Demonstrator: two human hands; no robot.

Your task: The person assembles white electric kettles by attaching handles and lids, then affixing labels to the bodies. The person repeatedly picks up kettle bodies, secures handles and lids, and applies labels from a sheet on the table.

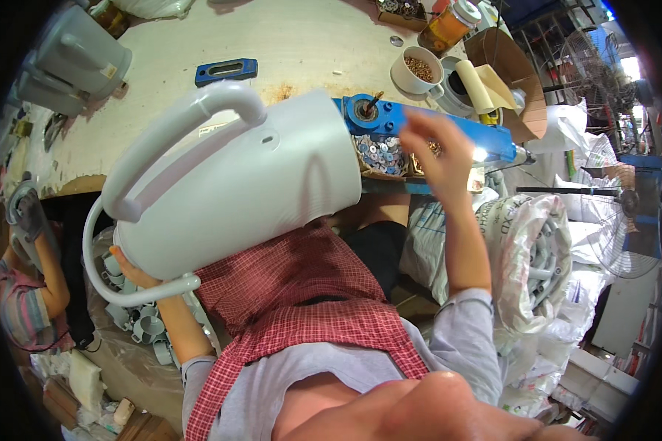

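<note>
A large light-grey plastic jug shell lies tilted across my lap, its wide end against the blue machine. It has a thick fixed handle on top and a thin curved carrying handle at its narrow end. My left hand grips the narrow lower end from beneath; part of the fingers is hidden. My right hand hovers by the machine, just above a tray of small metal washers and brass-coloured pieces. Its fingers are bent together and somewhat blurred; anything between them is too small to make out.
A white cup of small brass parts and an orange-filled jar stand at the table's far right. A blue tool lies on the table; grey jugs stand far left. Sacks flank my right; another person works at left.
</note>
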